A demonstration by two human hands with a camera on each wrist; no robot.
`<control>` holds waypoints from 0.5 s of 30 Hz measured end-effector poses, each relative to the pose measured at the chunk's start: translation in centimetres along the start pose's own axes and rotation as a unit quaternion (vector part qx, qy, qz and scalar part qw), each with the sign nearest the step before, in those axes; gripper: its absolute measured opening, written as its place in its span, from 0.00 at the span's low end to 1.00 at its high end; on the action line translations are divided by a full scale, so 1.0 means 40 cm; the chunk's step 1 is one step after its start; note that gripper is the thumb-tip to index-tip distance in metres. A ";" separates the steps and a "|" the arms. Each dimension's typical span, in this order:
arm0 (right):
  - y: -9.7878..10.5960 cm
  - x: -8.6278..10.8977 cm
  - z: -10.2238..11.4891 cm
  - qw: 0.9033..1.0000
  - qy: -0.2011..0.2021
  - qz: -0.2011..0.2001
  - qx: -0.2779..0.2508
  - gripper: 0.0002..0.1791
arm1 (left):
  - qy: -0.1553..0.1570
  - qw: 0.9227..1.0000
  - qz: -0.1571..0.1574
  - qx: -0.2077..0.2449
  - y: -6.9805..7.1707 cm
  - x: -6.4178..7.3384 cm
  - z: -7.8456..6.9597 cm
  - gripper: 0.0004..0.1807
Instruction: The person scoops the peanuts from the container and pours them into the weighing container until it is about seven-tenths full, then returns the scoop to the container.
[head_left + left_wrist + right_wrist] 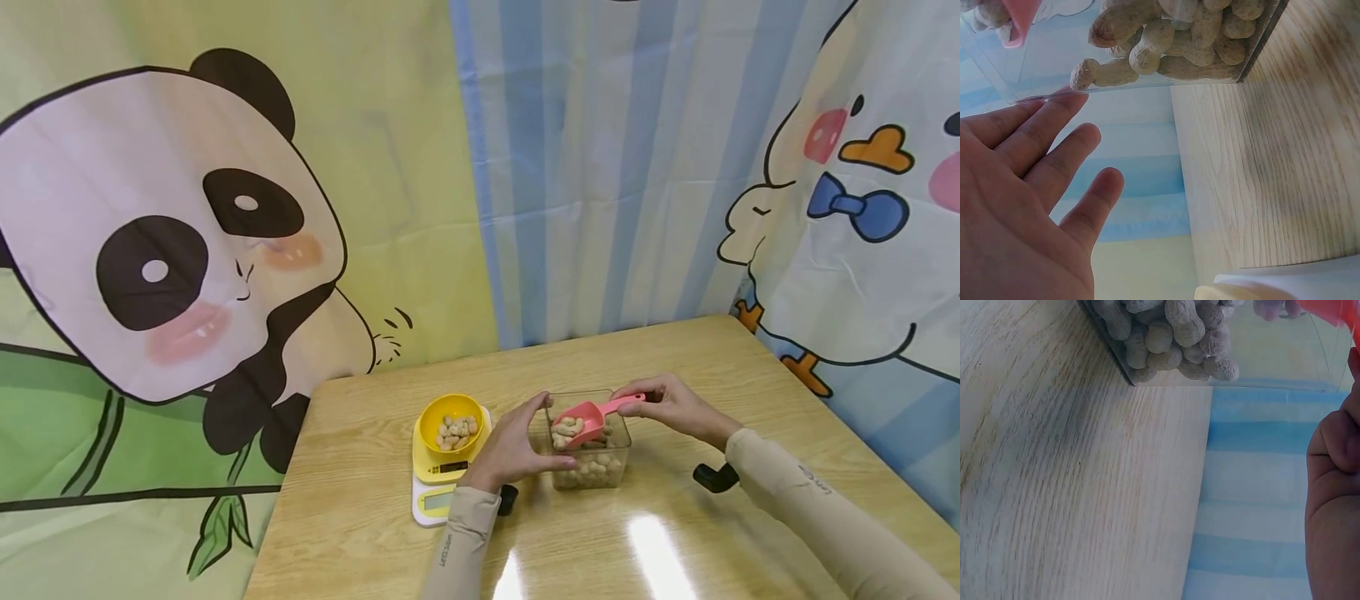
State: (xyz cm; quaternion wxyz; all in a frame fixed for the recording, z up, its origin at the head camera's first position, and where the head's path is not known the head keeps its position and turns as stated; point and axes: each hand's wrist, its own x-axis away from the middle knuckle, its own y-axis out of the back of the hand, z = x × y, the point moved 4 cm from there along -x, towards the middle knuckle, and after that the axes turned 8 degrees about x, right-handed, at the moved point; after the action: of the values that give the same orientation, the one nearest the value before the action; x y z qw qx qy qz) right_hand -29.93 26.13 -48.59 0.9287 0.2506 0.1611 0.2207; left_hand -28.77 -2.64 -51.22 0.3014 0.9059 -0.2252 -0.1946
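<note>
A clear plastic box (619,455) of unshelled peanuts (592,473) stands on the table. My left hand (510,450) holds its left side, thumb at the front and fingers toward the back. In the left wrist view, fingertips (1072,100) touch the see-through wall, while the other two fingers are spread apart from it. My right hand (678,408) pinches the handle of a pink scoop (592,419). Several peanuts (567,429) lie in the scoop, which is at the box's opening. Only part of the right hand (1338,481) shows in the right wrist view.
Left of the box, a yellow bowl (428,419) with several peanuts (456,432) sits on a yellow and white kitchen scale (426,472). All stand on a wooden table (360,500). Behind it hangs a printed curtain (405,183). A black device (716,478) is near the right wrist.
</note>
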 end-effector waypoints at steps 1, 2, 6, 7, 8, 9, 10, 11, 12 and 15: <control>0.000 0.002 -0.003 1.000 -0.006 -0.003 0.000 0.11 | -0.001 1.000 -0.001 0.001 -0.001 0.001 -0.001 0.63; 0.001 0.003 -0.007 1.000 -0.009 -0.005 0.001 0.11 | 0.000 1.000 -0.002 0.002 -0.001 0.002 -0.002 0.63; 0.004 0.009 -0.025 1.000 -0.012 -0.015 -0.001 0.12 | 0.001 1.000 -0.003 0.002 -0.001 0.004 -0.005 0.62; 0.005 0.010 -0.029 1.000 -0.010 -0.016 -0.002 0.12 | 0.003 1.000 -0.002 0.003 -0.002 0.004 -0.005 0.62; 0.006 0.011 -0.033 1.000 -0.006 -0.017 -0.004 0.12 | 0.005 1.000 -0.001 0.003 -0.002 0.004 -0.005 0.63; 0.007 0.012 -0.037 1.000 -0.005 -0.020 -0.007 0.12 | 0.006 1.000 -0.001 0.002 -0.002 0.004 -0.005 0.63; 0.009 0.012 -0.040 1.000 -0.003 -0.022 -0.008 0.12 | 0.006 1.000 0.000 0.003 -0.002 0.005 -0.005 0.63; 0.010 0.013 -0.042 1.000 -0.003 -0.025 -0.007 0.12 | 0.008 1.000 0.001 0.003 -0.002 0.005 -0.004 0.63; 0.012 0.014 -0.044 1.000 -0.005 -0.029 -0.005 0.12 | 0.009 1.000 0.002 0.003 -0.002 0.005 -0.003 0.63; 0.019 0.015 -0.043 0.999 -0.012 -0.040 -0.001 0.12 | 0.010 1.000 0.002 0.003 -0.002 0.006 -0.002 0.63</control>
State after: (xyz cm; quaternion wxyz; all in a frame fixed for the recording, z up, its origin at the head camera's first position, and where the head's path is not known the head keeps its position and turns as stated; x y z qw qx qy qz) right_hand -30.39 27.68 -49.72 0.9391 0.2452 0.1595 0.1805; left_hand -28.51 -2.67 -51.26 0.3013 0.9083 -0.2242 -0.1841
